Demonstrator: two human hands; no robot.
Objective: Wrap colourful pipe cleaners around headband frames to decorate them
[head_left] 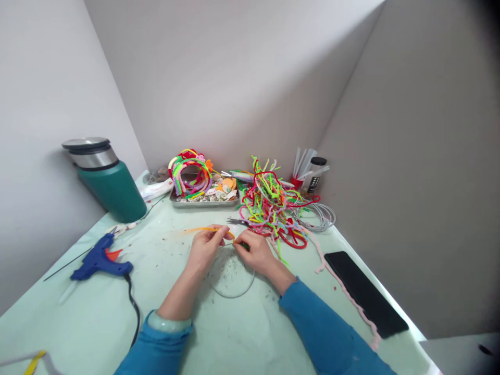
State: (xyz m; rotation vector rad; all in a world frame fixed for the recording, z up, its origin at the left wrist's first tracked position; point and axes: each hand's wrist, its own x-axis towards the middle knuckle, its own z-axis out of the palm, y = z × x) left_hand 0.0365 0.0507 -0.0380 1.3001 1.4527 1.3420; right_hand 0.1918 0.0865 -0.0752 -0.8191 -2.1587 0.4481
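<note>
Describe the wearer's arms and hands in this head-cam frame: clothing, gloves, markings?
Both arms wear plain blue sleeves. The left sleeve is rumpled near its end, with a pale, greenish-white band at the cuff. The right sleeve shows no such band. The left hand and right hand are ungloved. No watch or cables visible on either arm.

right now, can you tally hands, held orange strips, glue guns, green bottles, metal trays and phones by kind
Hands: 2 (left hand, right hand)
Held orange strip: 1
Glue gun: 1
Green bottle: 1
Metal tray: 1
Phone: 1
Total: 7
</note>
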